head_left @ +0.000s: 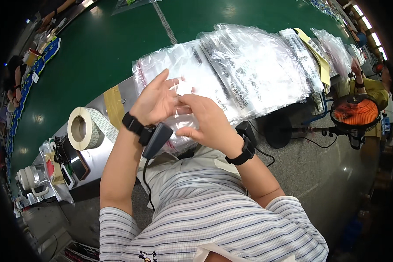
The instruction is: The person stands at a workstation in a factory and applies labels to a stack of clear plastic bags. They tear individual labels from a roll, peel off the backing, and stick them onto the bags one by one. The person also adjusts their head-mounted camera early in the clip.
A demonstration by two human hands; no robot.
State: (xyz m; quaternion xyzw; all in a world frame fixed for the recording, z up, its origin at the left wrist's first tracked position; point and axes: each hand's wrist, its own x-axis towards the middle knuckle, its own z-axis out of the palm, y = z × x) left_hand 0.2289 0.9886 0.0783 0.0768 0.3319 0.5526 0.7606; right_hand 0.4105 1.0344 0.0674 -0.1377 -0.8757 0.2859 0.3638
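My left hand (155,102) is turned palm up over the stack of clear plastic bags (266,65), its thumb raised apart from the fingers. A small white square label (184,88) shows over its fingertips; whether it sticks to them I cannot tell. My right hand (212,124) comes in from the right, palm down. Its fingers reach to the left hand's fingers, and its thumb stands apart below. Under both hands the bags lie fanned out in overlapping layers, with dark print. Each wrist wears a black strap with a dark box-shaped device.
Left of the bags stands a roll of labels (82,129), its strip running toward the bags. A phone (78,163), cables and a clear jug (32,179) lie farther left. Brown tape (113,107) crosses the metal edge. An orange fan (355,109) and a co-worker are at right.
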